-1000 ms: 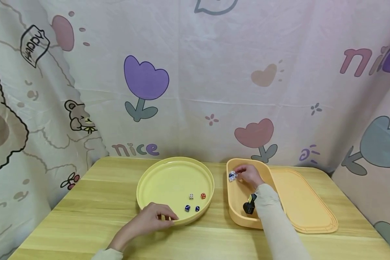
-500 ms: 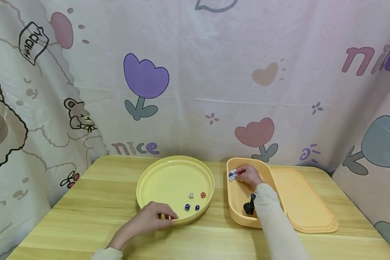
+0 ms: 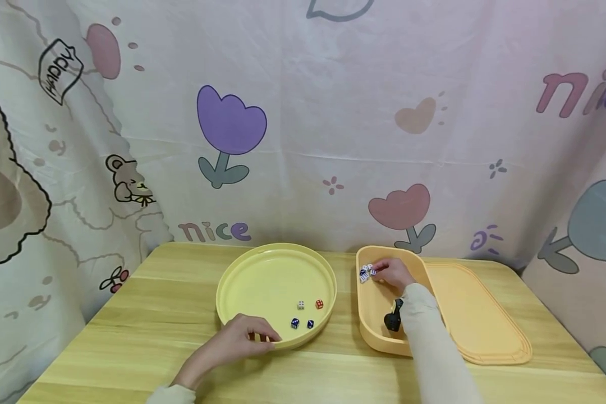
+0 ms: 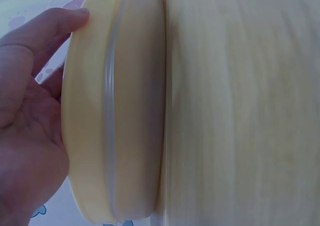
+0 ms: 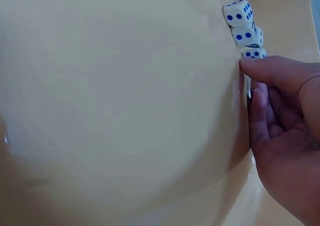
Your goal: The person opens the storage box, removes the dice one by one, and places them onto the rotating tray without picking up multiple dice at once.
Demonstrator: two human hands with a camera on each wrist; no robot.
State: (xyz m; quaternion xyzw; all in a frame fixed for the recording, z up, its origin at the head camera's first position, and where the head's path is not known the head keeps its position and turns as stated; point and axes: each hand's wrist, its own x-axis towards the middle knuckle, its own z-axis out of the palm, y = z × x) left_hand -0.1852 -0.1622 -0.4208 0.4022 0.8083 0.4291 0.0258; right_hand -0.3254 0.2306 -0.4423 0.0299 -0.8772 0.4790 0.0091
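The left hand (image 3: 242, 338) is at the near rim of a round yellow tray (image 3: 232, 264), thumb outside and fingers over the wall, the gap between them closed on that rim. The tray sits by the worktop's (image 3: 146, 314) far edge, left of its middle; its wall is smooth, low and lightly glossy.

Four dice lie apart in the tray's near right part: a larger blue die (image 3: 295, 323) with white pips, a pale die (image 3: 301, 305) with dark pips, a smaller blue die (image 3: 310, 324) and a red die (image 3: 320, 304) with white pips.

Right of the tray, an orange box (image 3: 366, 331) with rounded corners stands by the same far edge. In its far left corner white dice (image 5: 239, 13) are heaped against each other, rounded and shiny, with blue pips. Beside them the right hand (image 3: 395, 274) has its thumb and curled fingers nearly together, pinching one white die (image 5: 254, 54), partly hidden by the thumb. Near the box's near edge is a black object (image 3: 393, 320), partly behind the sleeve. An orange lid (image 3: 477, 314) lies flat beside the box, toward the worktop's right edge.
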